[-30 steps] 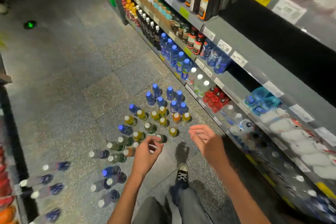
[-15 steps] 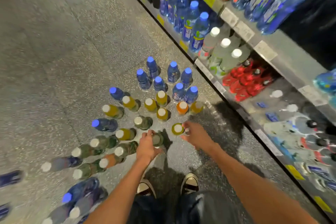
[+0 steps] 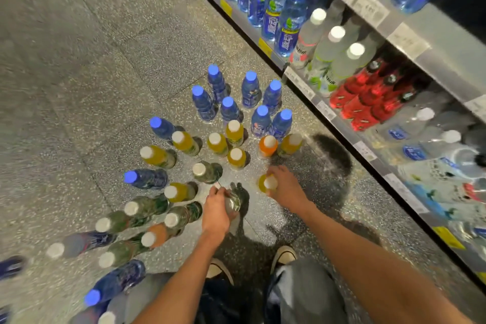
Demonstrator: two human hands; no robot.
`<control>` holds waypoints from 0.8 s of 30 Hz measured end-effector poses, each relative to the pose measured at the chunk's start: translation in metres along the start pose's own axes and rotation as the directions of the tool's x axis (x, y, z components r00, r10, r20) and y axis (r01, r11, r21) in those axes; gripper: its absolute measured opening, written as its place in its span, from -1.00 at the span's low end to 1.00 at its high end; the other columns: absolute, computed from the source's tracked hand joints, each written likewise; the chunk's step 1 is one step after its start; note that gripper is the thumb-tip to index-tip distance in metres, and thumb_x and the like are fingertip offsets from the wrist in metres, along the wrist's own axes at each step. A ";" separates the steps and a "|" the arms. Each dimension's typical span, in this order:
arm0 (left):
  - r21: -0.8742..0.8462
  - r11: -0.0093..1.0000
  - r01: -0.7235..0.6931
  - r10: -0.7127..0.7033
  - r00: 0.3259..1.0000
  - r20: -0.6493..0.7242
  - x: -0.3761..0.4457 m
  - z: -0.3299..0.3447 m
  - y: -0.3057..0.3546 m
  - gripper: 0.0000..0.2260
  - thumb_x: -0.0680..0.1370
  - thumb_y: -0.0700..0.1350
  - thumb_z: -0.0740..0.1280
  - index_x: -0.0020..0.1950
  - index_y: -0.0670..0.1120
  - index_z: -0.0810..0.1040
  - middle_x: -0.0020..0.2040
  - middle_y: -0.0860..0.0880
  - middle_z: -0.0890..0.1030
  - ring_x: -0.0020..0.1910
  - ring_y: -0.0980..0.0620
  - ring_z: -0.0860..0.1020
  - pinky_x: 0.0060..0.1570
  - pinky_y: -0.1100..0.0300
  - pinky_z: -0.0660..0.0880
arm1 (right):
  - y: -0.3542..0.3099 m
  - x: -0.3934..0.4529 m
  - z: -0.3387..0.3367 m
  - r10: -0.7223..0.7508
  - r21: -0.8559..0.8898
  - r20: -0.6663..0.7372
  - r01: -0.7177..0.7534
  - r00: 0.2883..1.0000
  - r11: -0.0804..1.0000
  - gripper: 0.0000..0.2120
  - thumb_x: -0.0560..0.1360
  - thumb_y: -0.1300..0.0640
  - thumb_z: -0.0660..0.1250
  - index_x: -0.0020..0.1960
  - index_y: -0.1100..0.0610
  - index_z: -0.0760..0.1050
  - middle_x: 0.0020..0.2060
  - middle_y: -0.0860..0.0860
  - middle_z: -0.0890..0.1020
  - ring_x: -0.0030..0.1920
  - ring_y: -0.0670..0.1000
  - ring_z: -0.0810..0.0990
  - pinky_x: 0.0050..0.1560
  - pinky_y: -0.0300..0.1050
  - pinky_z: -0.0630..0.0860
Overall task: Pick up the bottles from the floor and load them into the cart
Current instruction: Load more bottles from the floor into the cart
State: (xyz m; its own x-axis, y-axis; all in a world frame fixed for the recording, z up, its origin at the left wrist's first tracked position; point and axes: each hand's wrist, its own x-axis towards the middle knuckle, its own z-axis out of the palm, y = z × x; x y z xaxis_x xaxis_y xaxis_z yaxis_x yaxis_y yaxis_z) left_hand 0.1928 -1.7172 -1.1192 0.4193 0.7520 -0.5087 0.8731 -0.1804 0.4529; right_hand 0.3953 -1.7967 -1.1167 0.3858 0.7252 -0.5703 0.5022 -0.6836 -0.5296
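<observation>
Bottles stand all over the floor (image 3: pixel 79 66), and by their number the loading looks barely begun; no cart is in view, so how many are already in it cannot be told.

Nearest, the person crouches, shoes and knees at the bottom of the view. The left hand (image 3: pixel 217 212) has its fingers curled round a clear bottle (image 3: pixel 232 202) at its neck, and the right hand (image 3: pixel 282 187) grips a yellow bottle (image 3: pixel 265 183) just below its white cap. Whether either base is off the floor yet cannot be told. My judgement: this is the grasp of one pair, with the lift and the carry to the cart yet to come.

Left of the hands, green and clear bottles (image 3: pixel 147 206) lean out in a blurred fan, with blue-capped ones (image 3: pixel 115 280) near the lower edge. Beyond the hands stands a group of yellow bottles (image 3: pixel 217 143) and one orange bottle (image 3: pixel 268 144), close together. Farther still, a cluster of blue bottles (image 3: pixel 228 109) stands upright, some touching.

At the right, the shelf (image 3: pixel 410 42) holds its own stock, which the task does not ask for. Roughly thirty floor bottles remain, so many trips are left.
</observation>
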 end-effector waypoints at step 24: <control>-0.132 0.789 -0.600 0.607 0.794 0.023 -0.346 -0.378 0.350 -0.64 0.31 -0.26 0.59 0.03 -0.10 0.56 0.07 -0.04 0.41 -0.06 0.00 0.52 0.06 0.21 0.44 | -0.214 -0.512 -0.362 0.147 0.320 -0.738 0.150 0.659 0.935 -0.64 0.33 0.01 0.63 0.07 -0.10 0.61 -0.11 -0.13 0.59 -0.16 -0.12 0.56 -0.21 -0.30 0.45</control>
State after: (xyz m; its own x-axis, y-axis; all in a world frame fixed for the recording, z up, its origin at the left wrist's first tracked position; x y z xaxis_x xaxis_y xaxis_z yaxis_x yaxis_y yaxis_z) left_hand 0.2592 -1.8011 -0.5082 0.8689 0.4732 -0.1453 0.4046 -0.5098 0.7592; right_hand 0.3704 -1.9919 -0.4840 0.8989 0.4380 0.0103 0.2802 -0.5568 -0.7820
